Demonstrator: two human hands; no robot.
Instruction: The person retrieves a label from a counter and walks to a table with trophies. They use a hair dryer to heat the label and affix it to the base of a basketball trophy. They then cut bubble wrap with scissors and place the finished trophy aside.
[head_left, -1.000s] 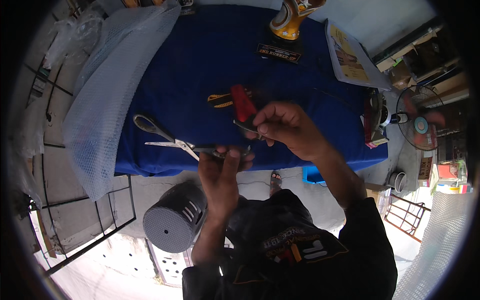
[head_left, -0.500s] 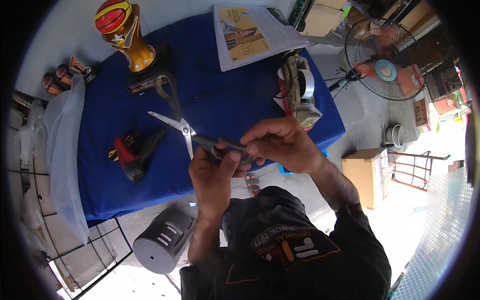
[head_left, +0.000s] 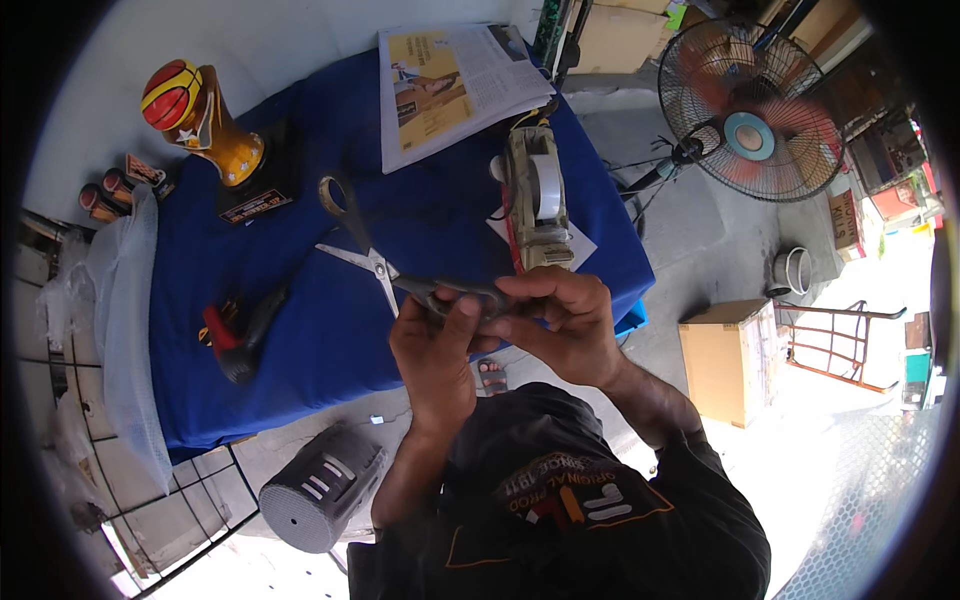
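A pair of scissors (head_left: 379,267) with dark handles and silver blades is spread wide above the blue-covered table. One handle loop points up and away; the other handle lies between my hands. My left hand (head_left: 432,365) is closed round that handle, its thumb on top. From the other side, my right hand (head_left: 568,328) pinches the loop's end between thumb and fingers. The fingers partly hide this loop. Just beyond my right hand stands a tape dispenser (head_left: 545,254) with a roll of white tape (head_left: 547,188).
On the blue tablecloth (head_left: 330,365) lie a red and black handheld tool (head_left: 236,350), a ball-topped trophy (head_left: 235,150) and a newspaper (head_left: 490,85). A standing fan (head_left: 750,136) is off to the right. Lower down are a carton (head_left: 722,370) and a dark plastic stool (head_left: 325,490).
My view has shifted, so the table's things sit further left. The right hand has moved slightly nearer and its fingers have shifted on the handle loop. The scissors remain spread.
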